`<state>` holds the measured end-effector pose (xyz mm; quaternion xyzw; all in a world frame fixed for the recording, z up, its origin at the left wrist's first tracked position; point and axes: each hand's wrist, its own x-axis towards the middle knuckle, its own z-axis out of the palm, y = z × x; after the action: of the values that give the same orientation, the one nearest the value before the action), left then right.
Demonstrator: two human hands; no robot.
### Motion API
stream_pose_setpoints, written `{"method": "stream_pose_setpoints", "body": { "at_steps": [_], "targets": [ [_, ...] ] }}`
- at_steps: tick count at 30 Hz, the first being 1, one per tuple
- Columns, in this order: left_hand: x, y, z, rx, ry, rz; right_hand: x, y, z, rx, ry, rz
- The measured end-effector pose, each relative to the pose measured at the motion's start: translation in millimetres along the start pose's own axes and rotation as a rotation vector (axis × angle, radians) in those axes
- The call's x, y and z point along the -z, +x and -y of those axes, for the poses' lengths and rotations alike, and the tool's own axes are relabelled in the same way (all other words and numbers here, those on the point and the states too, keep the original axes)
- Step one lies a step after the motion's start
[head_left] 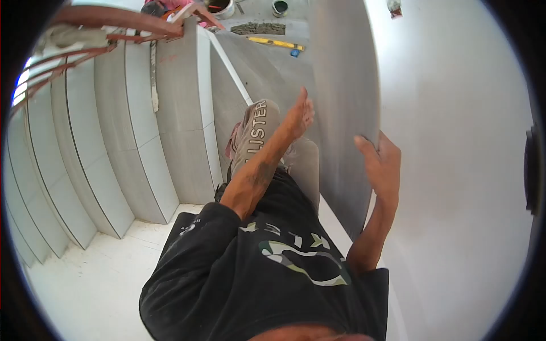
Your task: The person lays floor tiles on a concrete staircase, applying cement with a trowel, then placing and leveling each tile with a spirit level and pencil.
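Observation:
A large grey tile (346, 85) stands on edge to the right of my legs, its broad face turned toward my left side. My right hand (382, 165) grips its right edge, with the thumb on the near face and the fingers largely hidden behind. Beside the tile's left side is my left hand (301, 116), its thumb pointing up and away from the other fingers. Those fingers look foreshortened, and no object shows in them. Whether they touch the tile is hard to make out.
Grey-and-white tiled stairs (182, 113) rise on the left beside a reddish-brown railing (119, 18). A yellow spirit level (277, 42) lies on the landing, near a bucket (222, 8) and a small dark-filled container (280, 7). A white wall (455, 170) borders the right. Another person (162, 7) is partly visible at the top.

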<state>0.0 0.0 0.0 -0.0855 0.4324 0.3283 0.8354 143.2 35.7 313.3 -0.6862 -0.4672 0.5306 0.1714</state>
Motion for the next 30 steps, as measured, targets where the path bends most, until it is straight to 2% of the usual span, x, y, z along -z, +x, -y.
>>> {"method": "stream_pose_setpoints", "body": {
  "at_steps": [1,2,3,5,6,8,9,10,11,13,14,15,17,18,19,20,22,23,25,26,27,29,30],
  "targets": [
    [-3,-13,-2,-0.048,-0.155,0.104,-7,-14,17,0.062,-0.116,-0.002],
    [-4,7,-48,-0.156,-0.171,0.133,-9,-17,37,0.154,-0.239,-0.002],
    [-6,26,-90,-0.263,-0.191,0.163,-1,69,-10,0.284,-0.106,0.037],
    [-43,-16,-84,-0.311,-0.209,0.219,36,69,10,0.261,-0.093,0.174],
    [-69,-5,-83,-0.373,-0.167,0.352,71,59,42,0.259,-0.166,0.105],
    [-52,-4,-119,-0.563,-0.071,0.457,94,65,59,0.352,-0.184,0.223],
    [-45,-10,-131,-0.639,-0.099,0.477,104,70,66,0.341,-0.182,0.209],
    [-42,-27,-148,-0.728,-0.069,0.422,110,80,73,0.439,-0.224,0.217],
    [-68,-55,-172,-0.868,-0.046,0.318,115,90,82,0.552,-0.259,0.218],
    [-120,-111,-219,-1.122,0.023,0.047,124,114,99,0.652,-0.408,0.057],
    [-116,-125,-246,-1.217,0.075,-0.040,134,136,90,0.838,-0.416,-0.225],
    [-132,-153,-264,-1.250,0.127,-0.033,147,154,80,1.016,-0.425,-0.506],
    [-173,-188,-277,-1.422,0.297,-0.393,197,168,76,0.927,-0.428,-0.816],
    [-183,-186,-279,-1.534,0.282,-0.655,233,193,64,1.078,-0.546,-0.991],
    [-183,-184,-282,-1.549,0.272,-0.672,264,218,52,1.225,-0.661,-1.163],
    [-182,-180,-288,-1.588,0.444,-0.775,278,233,49,1.208,-0.767,-1.374],
    [-179,-158,-297,-1.697,0.691,-0.933,303,264,40,1.147,-0.939,-1.660],
    [-172,-147,-298,-1.706,0.681,-0.952,326,287,29,1.112,-1.052,-1.683],
    [-164,-121,-305,-1.506,0.954,-1.303,356,323,18,1.047,-1.277,-1.727],
    [-143,-104,-315,-1.551,1.035,-1.274,357,336,12,0.947,-1.486,-1.883],
    [-131,-85,-325,-1.554,1.022,-1.291,350,344,17,0.861,-1.561,-1.919],
    [-110,-53,-323,-1.430,1.061,-1.198,338,360,27,0.687,-1.712,-1.981],
    [-103,-40,-316,-1.372,1.207,-1.285,336,364,30,0.598,-1.692,-1.986]
  ]
}}
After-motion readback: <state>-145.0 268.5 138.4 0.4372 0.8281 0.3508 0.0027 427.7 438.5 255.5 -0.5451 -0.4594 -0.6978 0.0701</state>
